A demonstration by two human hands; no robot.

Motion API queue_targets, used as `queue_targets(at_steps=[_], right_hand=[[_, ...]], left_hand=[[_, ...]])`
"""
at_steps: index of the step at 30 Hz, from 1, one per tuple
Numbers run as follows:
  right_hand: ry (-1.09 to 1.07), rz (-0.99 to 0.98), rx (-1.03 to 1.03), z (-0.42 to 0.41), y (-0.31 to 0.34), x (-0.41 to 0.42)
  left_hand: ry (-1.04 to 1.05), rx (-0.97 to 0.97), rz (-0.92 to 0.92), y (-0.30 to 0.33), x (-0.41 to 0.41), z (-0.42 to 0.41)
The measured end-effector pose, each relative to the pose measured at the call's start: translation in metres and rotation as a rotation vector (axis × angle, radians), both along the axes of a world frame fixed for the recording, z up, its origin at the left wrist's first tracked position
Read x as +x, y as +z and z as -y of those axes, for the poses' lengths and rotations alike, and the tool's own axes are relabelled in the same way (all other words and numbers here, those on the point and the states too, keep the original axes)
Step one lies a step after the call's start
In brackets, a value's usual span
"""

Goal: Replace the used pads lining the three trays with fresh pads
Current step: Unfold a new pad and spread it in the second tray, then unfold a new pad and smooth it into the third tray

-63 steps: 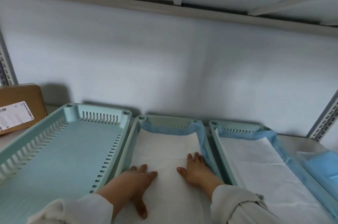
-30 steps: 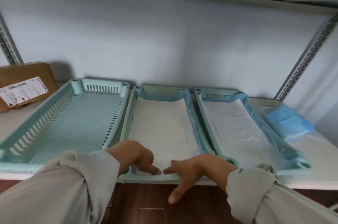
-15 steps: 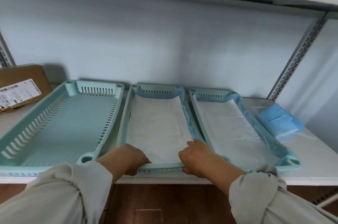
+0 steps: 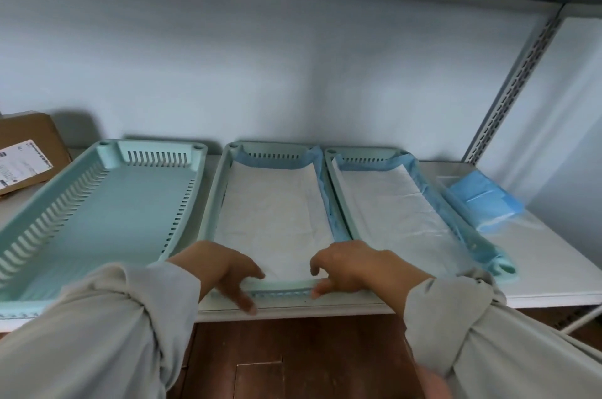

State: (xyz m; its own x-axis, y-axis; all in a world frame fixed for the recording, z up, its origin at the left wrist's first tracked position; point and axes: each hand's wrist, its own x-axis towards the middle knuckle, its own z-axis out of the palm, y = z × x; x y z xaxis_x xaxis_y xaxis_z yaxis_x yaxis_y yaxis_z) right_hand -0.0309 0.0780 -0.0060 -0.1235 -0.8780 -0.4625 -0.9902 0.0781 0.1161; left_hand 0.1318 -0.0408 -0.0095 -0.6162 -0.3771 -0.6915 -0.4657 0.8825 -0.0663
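Three pale green trays stand side by side on a white shelf. The left tray (image 4: 153,151) holds no pad. The middle tray (image 4: 270,147) is lined with a white pad (image 4: 273,209) whose blue edges run up the far and right walls. The right tray (image 4: 365,152) holds a similar pad (image 4: 397,213) with blue edges over its rim. My left hand (image 4: 218,265) and my right hand (image 4: 355,265) both grip the middle tray's near rim, fingers over the pad's edge and thumbs on the front wall.
A folded stack of blue pads (image 4: 482,203) in clear wrap lies on the shelf (image 4: 553,261) right of the trays. A cardboard box (image 4: 29,151) sits at the far left. A slotted metal upright (image 4: 511,85) stands at the right, with another shelf close overhead.
My hands slid from the middle of the pad back to the middle tray's near rim and took hold of it. The view pulled back from the shelf.
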Motion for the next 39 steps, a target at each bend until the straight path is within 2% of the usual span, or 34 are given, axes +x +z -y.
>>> queue_targets(at_steps=[3,7,13,18,26,31,35,39], right_hand=[[-0.051,0.024,-0.110,-0.001,0.013,-0.014],[-0.200,0.118,-0.227,-0.004,0.018,-0.043],[-0.388,0.159,-0.353,-0.010,0.016,-0.116],[-0.506,0.145,-0.404,-0.021,0.007,-0.178],[-0.908,0.290,-0.672,-0.044,-0.023,-0.257],[-0.996,0.253,-0.797,-0.051,-0.033,-0.297],[-1.116,0.236,-0.830,-0.054,-0.034,-0.337],[-1.269,0.356,-0.876,-0.059,-0.040,-0.362]], left_hand=[[0.060,0.028,-0.132,0.008,-0.019,-0.003],[0.044,-0.061,-0.258,0.016,-0.059,-0.003],[0.108,-0.070,-0.601,0.026,-0.136,-0.014],[0.118,-0.005,-0.696,0.013,-0.195,-0.022],[0.089,0.102,-0.608,-0.031,-0.282,-0.041],[0.104,0.148,-0.475,-0.043,-0.324,-0.048],[0.098,0.070,-0.345,-0.042,-0.342,-0.050],[0.152,0.121,-0.315,-0.043,-0.346,-0.048]])
